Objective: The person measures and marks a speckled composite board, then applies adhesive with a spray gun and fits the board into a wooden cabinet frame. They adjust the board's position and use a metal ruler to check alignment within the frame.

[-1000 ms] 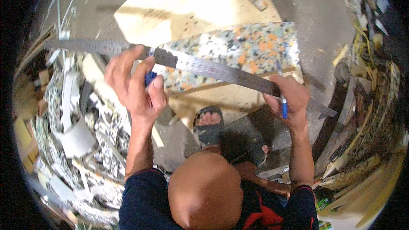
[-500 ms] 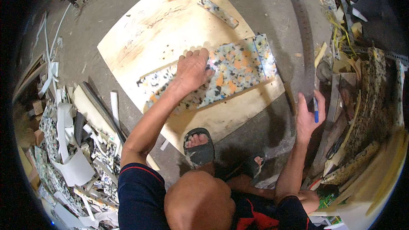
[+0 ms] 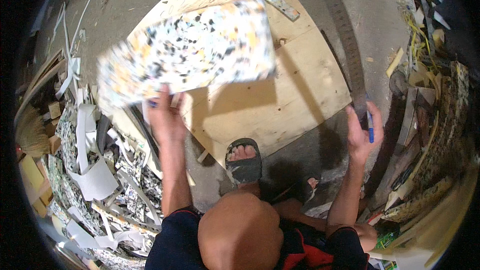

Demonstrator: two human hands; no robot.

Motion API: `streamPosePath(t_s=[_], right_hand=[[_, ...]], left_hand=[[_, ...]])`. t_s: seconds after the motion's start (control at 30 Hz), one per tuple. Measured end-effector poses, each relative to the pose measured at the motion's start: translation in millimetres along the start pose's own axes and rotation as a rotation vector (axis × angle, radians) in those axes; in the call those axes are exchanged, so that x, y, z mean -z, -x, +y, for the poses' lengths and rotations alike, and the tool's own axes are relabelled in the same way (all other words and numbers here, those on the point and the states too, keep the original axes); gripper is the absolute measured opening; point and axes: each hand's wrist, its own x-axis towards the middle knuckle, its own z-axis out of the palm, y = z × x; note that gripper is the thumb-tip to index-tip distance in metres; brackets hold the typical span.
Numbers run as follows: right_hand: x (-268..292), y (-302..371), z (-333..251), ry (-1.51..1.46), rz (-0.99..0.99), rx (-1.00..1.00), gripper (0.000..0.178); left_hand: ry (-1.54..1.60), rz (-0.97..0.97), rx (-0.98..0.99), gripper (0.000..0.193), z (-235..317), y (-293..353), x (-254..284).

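Observation:
My left hand (image 3: 167, 120) grips the lower left edge of a speckled multicolour foam slab (image 3: 200, 45). The slab is raised over a plywood board (image 3: 245, 112), tilted and blurred by motion. A small blue thing shows by the left fingers, too blurred to name. In my right hand (image 3: 359, 137) are the near end of a long dark ruler (image 3: 345, 30) and a blue pen (image 3: 370, 132), which lies along the fingers. The ruler reaches away past the board's right side. Toward the board's far end lies a narrow foam strip (image 3: 275, 1).
Foam and white sheet scraps (image 3: 95, 170) heap up on the left, with a straw broom (image 3: 32, 130) beyond. More offcuts and boards (image 3: 420, 135) line the right. My sandalled foot (image 3: 243, 160) rests at the board's near edge on the concrete floor (image 3: 295, 162).
My left hand has lifted the foam slab off the plywood and carried it left, where it had lain flat under the palm. The right hand still holds ruler and pen.

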Motion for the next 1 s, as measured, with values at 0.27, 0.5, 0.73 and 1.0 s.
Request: streamPosePath(t_s=[0.27, 0.5, 0.73, 1.0], right_hand=[[-36.8, 35.8, -1.0, -0.03, -0.23, -0.012, 0.039], [-66.3, 66.7, -2.0, -0.066, -0.311, -0.13, 0.034], [-85.0, 79.4, -1.9, -0.151, -0.351, -0.162, 0.029], [-89.4, 89.7, 22.6, -0.069, -0.406, -0.056, 0.031]], left_hand=[[-0.277, -0.242, 0.274, 0.023, -85.1, 77.2, -16.9], [-1.509, -0.254, -1.185, 0.062, -32.4, -73.0, -51.9], [-1.727, -0.238, -0.796, 0.065, -40.3, -59.6, -37.1], [-1.194, -0.324, -1.055, 0.056, -74.1, -37.0, -50.4]])
